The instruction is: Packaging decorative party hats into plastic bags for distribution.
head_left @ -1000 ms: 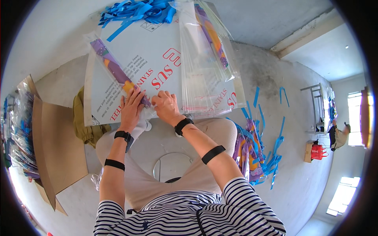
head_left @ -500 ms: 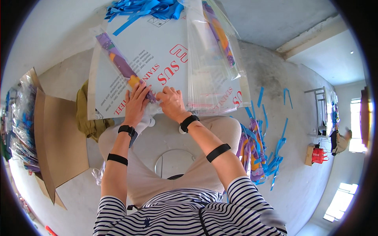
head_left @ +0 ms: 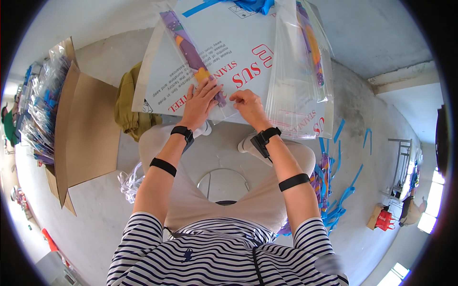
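Note:
A long purple and orange folded item (head_left: pixel 192 56) in a clear plastic sleeve lies slantwise on a white printed board (head_left: pixel 157 83). Across its near end my left hand (head_left: pixel 201 104) rests flat, fingers stretched out and pressing on the sleeve. Just right of that end, my right hand (head_left: pixel 250 108) has its fingers curled together in a pinch; whatever they hold is too small to make out. To its right lies a stack of clear plastic sleeves (head_left: pixel 286 90), with another purple and orange item (head_left: pixel 311 45) on it.
An open cardboard box (head_left: pixel 90 133) at the left stands by many wrapped packages (head_left: pixel 45 105). Olive cloth (head_left: pixel 128 102) lies beside the board. Blue strips (head_left: pixel 339 209) litter the floor at right; more blue strips (head_left: pixel 253 5) lie on the board. Whitish strips (head_left: pixel 130 183) are heaped by my left leg.
The whole view has shifted, so the board sits farther right and higher. My right fingers have drawn slightly away from the sleeve's end; my left hand has flattened over it.

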Motion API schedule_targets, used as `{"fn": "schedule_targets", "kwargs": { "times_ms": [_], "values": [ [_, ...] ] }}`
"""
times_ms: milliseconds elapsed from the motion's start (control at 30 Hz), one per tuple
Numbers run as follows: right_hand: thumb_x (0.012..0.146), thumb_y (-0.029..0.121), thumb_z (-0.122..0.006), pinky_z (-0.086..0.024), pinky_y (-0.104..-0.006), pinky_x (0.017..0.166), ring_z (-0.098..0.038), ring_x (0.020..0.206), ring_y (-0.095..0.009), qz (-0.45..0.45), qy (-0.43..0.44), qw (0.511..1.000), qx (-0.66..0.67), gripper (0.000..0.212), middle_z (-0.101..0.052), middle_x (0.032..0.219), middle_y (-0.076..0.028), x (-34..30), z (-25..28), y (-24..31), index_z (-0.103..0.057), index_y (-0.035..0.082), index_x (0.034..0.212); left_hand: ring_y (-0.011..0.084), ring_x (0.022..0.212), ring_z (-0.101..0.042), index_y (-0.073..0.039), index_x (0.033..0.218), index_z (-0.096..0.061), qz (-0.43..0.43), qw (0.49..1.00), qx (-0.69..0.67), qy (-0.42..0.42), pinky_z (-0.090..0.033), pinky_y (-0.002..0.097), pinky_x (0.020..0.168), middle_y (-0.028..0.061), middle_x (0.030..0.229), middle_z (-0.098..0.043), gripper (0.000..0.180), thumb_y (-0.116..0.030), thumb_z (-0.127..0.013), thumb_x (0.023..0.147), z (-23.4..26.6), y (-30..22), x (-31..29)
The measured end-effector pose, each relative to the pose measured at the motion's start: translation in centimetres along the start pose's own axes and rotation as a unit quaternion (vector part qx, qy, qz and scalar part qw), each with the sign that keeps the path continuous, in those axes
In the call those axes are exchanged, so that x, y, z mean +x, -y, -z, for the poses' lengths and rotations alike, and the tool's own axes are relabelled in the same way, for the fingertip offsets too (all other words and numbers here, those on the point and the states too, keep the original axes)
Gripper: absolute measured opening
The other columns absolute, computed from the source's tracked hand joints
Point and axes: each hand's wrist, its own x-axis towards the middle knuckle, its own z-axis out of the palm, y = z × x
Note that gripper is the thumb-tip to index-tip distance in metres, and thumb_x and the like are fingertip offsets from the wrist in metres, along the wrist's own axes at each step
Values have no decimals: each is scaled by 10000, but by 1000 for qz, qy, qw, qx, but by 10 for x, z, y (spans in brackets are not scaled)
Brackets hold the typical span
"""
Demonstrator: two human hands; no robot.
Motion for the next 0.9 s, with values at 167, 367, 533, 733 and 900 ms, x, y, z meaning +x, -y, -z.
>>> {"fn": "schedule_targets", "kwargs": {
  "times_ms": [167, 367, 533, 733, 900],
  "values": [
    [710, 37, -732, -454, -417, 805, -623, 879, -259, 94, -40, 979, -177, 207, -597, 871, -50, -5, -11, 8, -705, 141, 887, 187, 1453, -329, -249, 1412, -515, 7, 1000, -7, 6, -200, 556, 1167, -40, 1515, -441, 492, -210, -623, 933, -2, 1, 0],
    [727, 44, -663, -426, -462, 774, -626, 912, -289, 98, -34, 975, -195, 148, -611, 886, -64, 2, -13, 1, -682, 156, 820, 187, 1450, -336, -250, 1409, -521, 8, 1000, -15, 3, -194, 560, 1167, -42, 1513, -447, 498, -201, -631, 926, -3, -2, 2],
    [722, 95, -722, -411, -457, 811, -622, 919, -276, 63, -31, 974, -215, 126, -602, 852, -51, 5, -17, 6, -678, 149, 828, 191, 1441, -346, -240, 1395, -531, 10, 1000, -15, -2, -194, 564, 1171, -42, 1501, -456, 493, -193, -644, 917, -1, -3, 1],
    [779, 85, -653, -414, -471, 785, -630, 908, -291, 88, -50, 975, -199, 101, -618, 885, -73, 3, -18, 9, -684, 157, 841, 192, 1445, -339, -236, 1394, -530, 9, 1000, -6, 2, -195, 564, 1170, -38, 1509, -446, 491, -193, -643, 918, 0, -2, 1],
    [800, 66, -632, -414, -455, 792, -613, 953, -297, 125, -30, 963, -235, 142, -604, 941, -89, 5, -20, 6, -686, 136, 912, 191, 1441, -346, -237, 1387, -535, 9, 1000, 1, -1, -200, 562, 1168, -40, 1502, -453, 486, -195, -645, 916, -2, -3, 2]
  ]
}}
